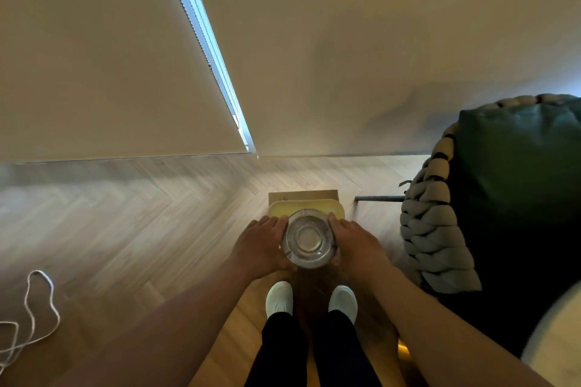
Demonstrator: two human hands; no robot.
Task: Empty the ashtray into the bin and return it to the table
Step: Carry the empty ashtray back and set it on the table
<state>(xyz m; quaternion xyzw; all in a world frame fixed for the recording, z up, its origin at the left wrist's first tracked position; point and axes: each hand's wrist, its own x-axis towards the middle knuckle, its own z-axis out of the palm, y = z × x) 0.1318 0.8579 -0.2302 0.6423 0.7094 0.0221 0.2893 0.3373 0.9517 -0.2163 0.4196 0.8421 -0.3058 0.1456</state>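
Observation:
A round clear glass ashtray (308, 239) is held in the air between both hands, seen from above, its bowl looking empty apart from a dark speck near the rim. My left hand (262, 243) grips its left side and my right hand (355, 243) grips its right side. Just beyond the ashtray, on the floor, stands a small yellow bin (306, 207) with a rounded rectangular rim, partly hidden by the ashtray. No table is in view.
A brown cardboard piece (303, 195) lies behind the bin. A dark green chair with chunky woven rope sides (440, 229) stands to the right. A white cord (34, 308) lies on the wooden floor at left. My white shoes (279, 297) are below.

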